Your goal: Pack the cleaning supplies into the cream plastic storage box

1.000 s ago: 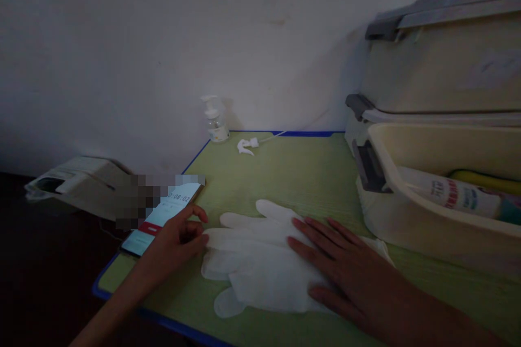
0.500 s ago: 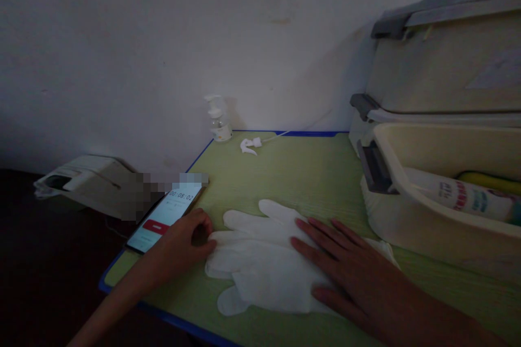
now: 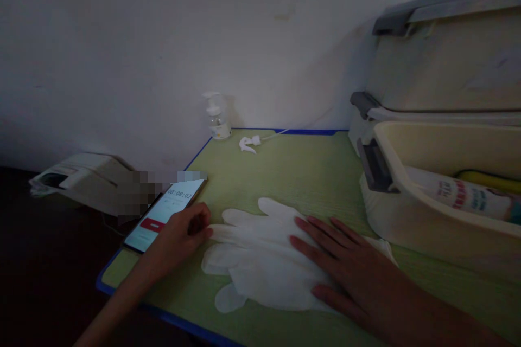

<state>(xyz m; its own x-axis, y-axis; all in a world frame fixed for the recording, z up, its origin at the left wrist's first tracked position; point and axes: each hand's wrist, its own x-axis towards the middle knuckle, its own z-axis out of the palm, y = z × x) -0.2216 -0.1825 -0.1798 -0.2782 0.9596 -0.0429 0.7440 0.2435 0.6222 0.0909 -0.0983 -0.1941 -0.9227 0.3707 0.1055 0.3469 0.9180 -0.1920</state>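
A white disposable glove (image 3: pixel 268 265) lies spread flat on the green tabletop (image 3: pixel 301 168), its fingers pointing left. My left hand (image 3: pixel 183 236) is closed in a pinch at the tip of one of the glove's middle fingers. Across the cuff half of the glove rests my right hand (image 3: pixel 350 265), flat with fingers stretched out and pressing on it. Part of the cuff shows beyond the right hand, near the bin; the rest is covered.
A phone (image 3: pixel 163 217) with a timer lies beside my left wrist. At the back stand a clear pump bottle (image 3: pixel 220 124) and a loose white spray nozzle (image 3: pixel 250 142). On the right, a cream bin (image 3: pixel 386 222) holds a white bottle (image 3: pixel 459 192); another lidded box (image 3: pixel 448 65) is behind it.
My left hand has shifted slightly left, and the pinched glove finger looks straighter. The right hand stays in place on the glove. The view has tilted very slightly.
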